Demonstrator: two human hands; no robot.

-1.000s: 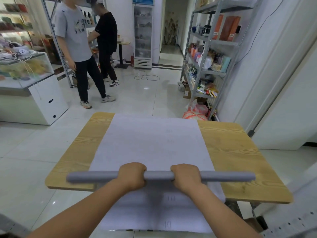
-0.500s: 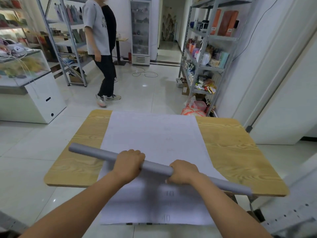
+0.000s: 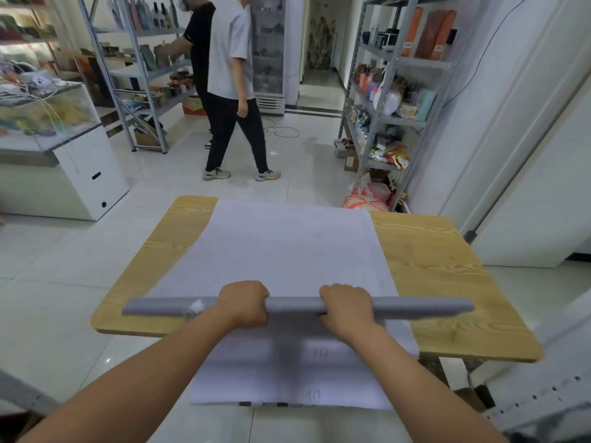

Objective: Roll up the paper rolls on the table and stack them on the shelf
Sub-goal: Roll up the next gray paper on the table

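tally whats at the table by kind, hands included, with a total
rolled paper tube: 1
flat paper sheet: 1
wooden table: 1
hands gripping the tube: 2, left hand and right hand
total: 5

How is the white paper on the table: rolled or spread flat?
Spread flat: the white paper lies across the table and overhangs its near edge.

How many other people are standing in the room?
2: a person in grey on the open floor; a person in black partly hidden behind them, at the left shelving.
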